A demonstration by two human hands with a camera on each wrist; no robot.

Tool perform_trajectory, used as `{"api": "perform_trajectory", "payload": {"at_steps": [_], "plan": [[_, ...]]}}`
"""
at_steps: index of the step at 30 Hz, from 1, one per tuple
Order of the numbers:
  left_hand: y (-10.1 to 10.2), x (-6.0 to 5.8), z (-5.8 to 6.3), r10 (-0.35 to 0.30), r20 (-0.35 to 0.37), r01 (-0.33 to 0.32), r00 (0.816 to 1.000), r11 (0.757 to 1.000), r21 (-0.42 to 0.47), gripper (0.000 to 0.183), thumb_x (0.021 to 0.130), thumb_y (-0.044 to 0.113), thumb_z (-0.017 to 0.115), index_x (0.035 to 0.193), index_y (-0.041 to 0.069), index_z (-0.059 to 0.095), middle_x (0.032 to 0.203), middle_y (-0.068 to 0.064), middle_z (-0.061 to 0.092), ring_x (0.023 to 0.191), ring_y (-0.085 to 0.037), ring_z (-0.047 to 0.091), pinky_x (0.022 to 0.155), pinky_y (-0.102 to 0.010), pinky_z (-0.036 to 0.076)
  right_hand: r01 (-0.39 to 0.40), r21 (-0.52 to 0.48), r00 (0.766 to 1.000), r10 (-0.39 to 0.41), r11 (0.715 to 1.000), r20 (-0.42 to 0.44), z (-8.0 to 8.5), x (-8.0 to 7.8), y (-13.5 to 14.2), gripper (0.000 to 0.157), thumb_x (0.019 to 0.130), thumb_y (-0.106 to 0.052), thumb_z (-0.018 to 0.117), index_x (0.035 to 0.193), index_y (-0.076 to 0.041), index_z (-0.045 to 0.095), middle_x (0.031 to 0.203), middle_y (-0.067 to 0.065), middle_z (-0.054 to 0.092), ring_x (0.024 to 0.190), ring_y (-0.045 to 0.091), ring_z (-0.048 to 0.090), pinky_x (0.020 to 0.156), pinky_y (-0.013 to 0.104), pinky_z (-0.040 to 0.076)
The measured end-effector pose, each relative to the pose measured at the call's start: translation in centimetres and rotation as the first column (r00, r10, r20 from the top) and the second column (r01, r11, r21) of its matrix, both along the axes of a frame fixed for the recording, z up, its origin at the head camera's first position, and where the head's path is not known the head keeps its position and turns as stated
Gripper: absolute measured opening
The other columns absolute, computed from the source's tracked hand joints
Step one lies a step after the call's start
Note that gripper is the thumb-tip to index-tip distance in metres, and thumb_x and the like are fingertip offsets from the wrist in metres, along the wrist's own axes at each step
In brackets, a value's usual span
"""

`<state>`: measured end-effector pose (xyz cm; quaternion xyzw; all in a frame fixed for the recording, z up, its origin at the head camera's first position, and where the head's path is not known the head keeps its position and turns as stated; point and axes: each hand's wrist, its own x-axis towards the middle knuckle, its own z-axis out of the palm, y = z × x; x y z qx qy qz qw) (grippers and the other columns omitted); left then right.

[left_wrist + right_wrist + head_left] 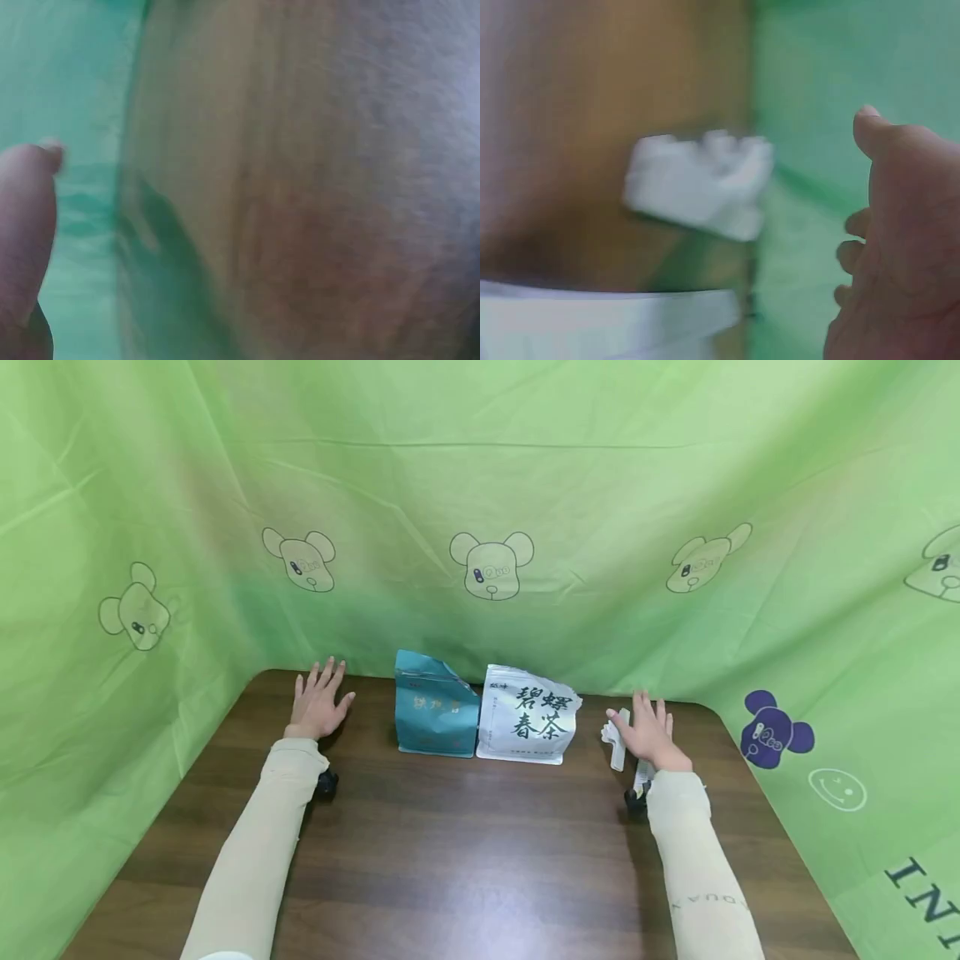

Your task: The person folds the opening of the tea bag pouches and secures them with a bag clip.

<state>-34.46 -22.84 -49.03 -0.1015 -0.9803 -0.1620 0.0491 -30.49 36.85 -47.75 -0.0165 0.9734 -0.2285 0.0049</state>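
My left hand (317, 703) is held over the far left of the wooden table, fingers spread and holding nothing; its thumb (26, 225) shows in the left wrist view. To its right stand a teal tea pouch (435, 714) and a white tea pouch (525, 718) with black characters, both cut slantwise along the top. My right hand (651, 733) reaches out at the far right with straight fingers. A slim white piece with a bumpy side (615, 739) lies beside its thumb. Another long white strip (642, 774) is partly hidden under the wrist.
A green cloth (487, 468) printed with bear heads hangs behind the table and along both sides. The brown tabletop (480, 852) stretches toward me between the two sleeves. Dark wrist devices (326, 785) sit under both wrists.
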Motion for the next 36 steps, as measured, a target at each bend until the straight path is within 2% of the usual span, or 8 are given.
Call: {"api": "perform_trajectory", "payload": {"at_steps": [4, 9, 11, 14, 18, 23, 27, 36], "plan": [[0.2, 0.3, 2.5, -0.036, 0.077, 0.037, 0.996, 0.999, -0.007, 0.062, 0.106, 0.027, 0.05, 0.157, -0.002, 0.031, 0.168, -0.025, 0.007, 0.152, -0.049, 0.011, 0.12, -0.066, 0.009, -0.045, -0.052, 0.998, 0.042, 0.998, -0.048, 3.5, -0.2, -1.1, 0.084, 0.108, -0.051, 0.031, 0.157, 0.012, 0.006, 0.162, 0.038, -0.003, 0.146, 0.063, -0.008, 0.115, 0.071, -0.007], [1.7, 0.7, 7.0, -0.097, 0.197, 0.084, 0.976, 0.994, 0.071, 0.054, 0.107, 0.027, 0.048, 0.147, -0.01, 0.044, 0.15, -0.032, 0.043, 0.133, -0.05, 0.048, 0.109, -0.06, 0.039, -0.157, -0.146, 0.974, 0.129, 0.977, -0.184, 9.3, 0.0, -4.8, 0.073, 0.11, -0.045, 0.036, 0.159, 0.006, 0.017, 0.166, 0.029, 0.005, 0.151, 0.054, 0.007, 0.12, 0.065, 0.006], [2.6, 0.7, 8.8, -0.12, 0.165, 0.1, 0.979, 0.987, 0.124, 0.053, 0.108, 0.026, 0.048, 0.146, -0.01, 0.046, 0.144, -0.031, 0.052, 0.123, -0.046, 0.057, 0.105, -0.058, 0.044, -0.215, -0.211, 0.954, 0.159, 0.953, -0.255, 11.4, 0.2, -6.9, 0.067, 0.11, -0.042, 0.039, 0.159, 0.002, 0.024, 0.167, 0.025, 0.013, 0.151, 0.05, 0.017, 0.121, 0.062, 0.014], [4.1, 0.9, 11.1, -0.157, 0.043, 0.147, 0.987, 0.973, 0.177, 0.049, 0.108, 0.025, 0.05, 0.144, -0.007, 0.05, 0.141, -0.028, 0.056, 0.122, -0.043, 0.06, 0.106, -0.056, 0.044, -0.318, -0.309, 0.916, 0.206, 0.896, -0.345, 14.4, 1.1, -10.8, 0.055, 0.11, -0.027, 0.046, 0.155, 0.002, 0.035, 0.16, 0.026, 0.032, 0.144, 0.047, 0.037, 0.119, 0.06, 0.024], [6.8, 1.8, 13.2, -0.223, -0.113, 0.245, 0.968, 0.94, 0.238, 0.043, 0.108, 0.028, 0.049, 0.138, -0.002, 0.059, 0.141, -0.022, 0.059, 0.133, -0.039, 0.053, 0.111, -0.053, 0.04, -0.464, -0.353, 0.855, 0.307, 0.812, -0.418, 16.1, 1.7, -15.9, 0.046, 0.106, -0.012, 0.053, 0.148, 0.003, 0.045, 0.14, 0.028, 0.055, 0.126, 0.041, 0.056, 0.113, 0.054, 0.038], [10.3, 3.2, 14.4, -0.354, -0.219, 0.396, 0.909, 0.898, 0.192, 0.039, 0.107, 0.03, 0.053, 0.13, 0.001, 0.067, 0.131, -0.016, 0.066, 0.124, -0.033, 0.061, 0.107, -0.049, 0.045, -0.58, -0.293, 0.798, 0.458, 0.76, -0.392, 15.3, 1.4, -20.7, 0.047, 0.104, -0.017, 0.059, 0.145, 0.001, 0.05, 0.14, 0.021, 0.058, 0.123, 0.035, 0.061, 0.109, 0.047, 0.045], [12.2, 3.8, 14.5, -0.432, -0.26, 0.469, 0.864, 0.877, 0.103, 0.034, 0.101, 0.024, 0.065, 0.126, 0.001, 0.068, 0.123, -0.015, 0.07, 0.115, -0.03, 0.065, 0.101, -0.046, 0.05, -0.626, -0.225, 0.766, 0.535, 0.747, -0.356, 13.9, 1.3, -23.4, 0.046, 0.101, -0.018, 0.064, 0.141, 0.003, 0.054, 0.138, 0.021, 0.059, 0.122, 0.036, 0.062, 0.104, 0.048, 0.049], [13.4, 4.6, 13.0, -0.467, -0.33, 0.464, 0.82, 0.881, -0.095, 0.024, 0.092, 0.013, 0.076, 0.113, 0.004, 0.073, 0.106, -0.009, 0.075, 0.094, -0.026, 0.07, 0.083, -0.043, 0.05, -0.645, -0.1, 0.742, 0.589, 0.758, -0.321, 10.2, 0.8, -25.6, 0.032, 0.095, -0.004, 0.069, 0.125, 0.003, 0.062, 0.118, 0.017, 0.066, 0.107, 0.029, 0.067, 0.093, 0.039, 0.055]]}}
